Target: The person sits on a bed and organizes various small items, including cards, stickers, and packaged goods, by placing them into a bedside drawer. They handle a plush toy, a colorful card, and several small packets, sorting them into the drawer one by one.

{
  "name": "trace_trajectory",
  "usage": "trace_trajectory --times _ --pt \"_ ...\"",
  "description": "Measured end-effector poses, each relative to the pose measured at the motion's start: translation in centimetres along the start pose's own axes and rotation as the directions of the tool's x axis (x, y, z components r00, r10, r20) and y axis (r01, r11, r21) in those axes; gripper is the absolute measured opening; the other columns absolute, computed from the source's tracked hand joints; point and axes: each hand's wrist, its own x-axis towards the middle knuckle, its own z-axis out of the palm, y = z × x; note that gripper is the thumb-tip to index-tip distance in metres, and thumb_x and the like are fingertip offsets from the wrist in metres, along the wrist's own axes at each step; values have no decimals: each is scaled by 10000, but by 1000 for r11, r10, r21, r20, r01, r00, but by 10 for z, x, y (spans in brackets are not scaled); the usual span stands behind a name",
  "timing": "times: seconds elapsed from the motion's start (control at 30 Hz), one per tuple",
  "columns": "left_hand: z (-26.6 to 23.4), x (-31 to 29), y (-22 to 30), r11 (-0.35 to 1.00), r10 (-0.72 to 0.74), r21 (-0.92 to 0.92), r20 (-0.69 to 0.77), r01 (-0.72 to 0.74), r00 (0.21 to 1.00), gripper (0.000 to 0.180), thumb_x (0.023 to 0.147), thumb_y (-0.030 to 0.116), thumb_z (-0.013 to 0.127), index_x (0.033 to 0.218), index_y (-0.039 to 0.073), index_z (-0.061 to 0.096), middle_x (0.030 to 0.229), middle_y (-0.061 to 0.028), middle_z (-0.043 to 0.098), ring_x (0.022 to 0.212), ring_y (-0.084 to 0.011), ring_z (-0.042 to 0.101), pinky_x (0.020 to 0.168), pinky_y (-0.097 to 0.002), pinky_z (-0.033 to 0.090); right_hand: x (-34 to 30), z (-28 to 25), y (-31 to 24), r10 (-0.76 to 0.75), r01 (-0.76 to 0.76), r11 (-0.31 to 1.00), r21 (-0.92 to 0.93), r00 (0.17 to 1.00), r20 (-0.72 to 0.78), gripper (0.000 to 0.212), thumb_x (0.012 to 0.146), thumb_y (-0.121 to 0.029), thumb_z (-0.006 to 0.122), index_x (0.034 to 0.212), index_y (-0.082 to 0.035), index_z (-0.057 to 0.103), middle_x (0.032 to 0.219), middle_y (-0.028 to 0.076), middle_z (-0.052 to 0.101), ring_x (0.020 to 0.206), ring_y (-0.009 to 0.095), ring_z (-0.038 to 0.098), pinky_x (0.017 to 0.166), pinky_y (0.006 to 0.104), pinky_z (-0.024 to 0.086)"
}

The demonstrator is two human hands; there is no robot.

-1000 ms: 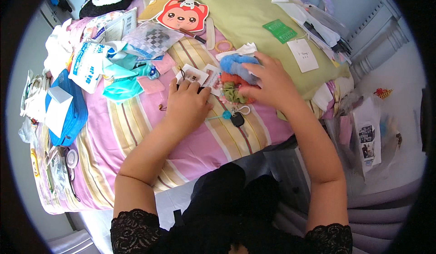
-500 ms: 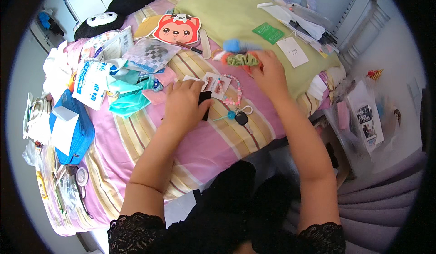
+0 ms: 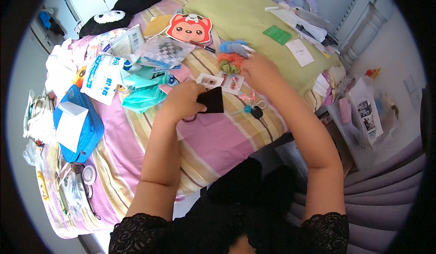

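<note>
My left hand (image 3: 182,100) grips the edge of a flat black square piece (image 3: 213,102), thumb along its lower side. A small dark loop shows below that hand. My right hand (image 3: 262,73) is beside a little pile of scrunchies: a blue one (image 3: 232,47), an orange one (image 3: 230,58) and a green one (image 3: 229,67). Motion blurs its fingers, so their grip is unclear. Between the hands lie small white cards (image 3: 210,80) with tiny items on them, a pink bead strand (image 3: 248,93) and a black key fob (image 3: 257,112) with a turquoise pompom (image 3: 247,109).
A teal bag (image 3: 141,92), a white printed package (image 3: 100,79) and a blue case (image 3: 81,129) crowd the left of the striped bed. Behind are a checkered pouch (image 3: 165,52) and a red cartoon-face item (image 3: 190,28). A green pillow (image 3: 254,20) holds papers at right.
My right hand has moved slightly down and left; the scrunchies now sit bunched together. The black piece has turned and more of it shows past my left hand. The view has shifted slightly.
</note>
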Motion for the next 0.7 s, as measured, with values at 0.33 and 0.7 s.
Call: trace_trajectory --times 0.33,0.7 --pt "-15 -2 25 996 -91 -29 -365 86 926 553 665 227 771 1138 21 572 1072 -179 600 976 -359 576 819 -369 465 -60 -23 49 142 -181 763 620 984 111 233 715 -264 688 752 -35 668 654 81 630 579 163 574 563 318 445" --pt "78 13 215 656 612 -488 -104 -576 784 345 773 123 680 1084 12 580 1081 -172 605 1029 -331 573 887 -391 448 -250 -134 162 518 -481 550 682 838 173 174 811 -194 682 887 -43 636 764 4 615 671 56 566 571 206 465"
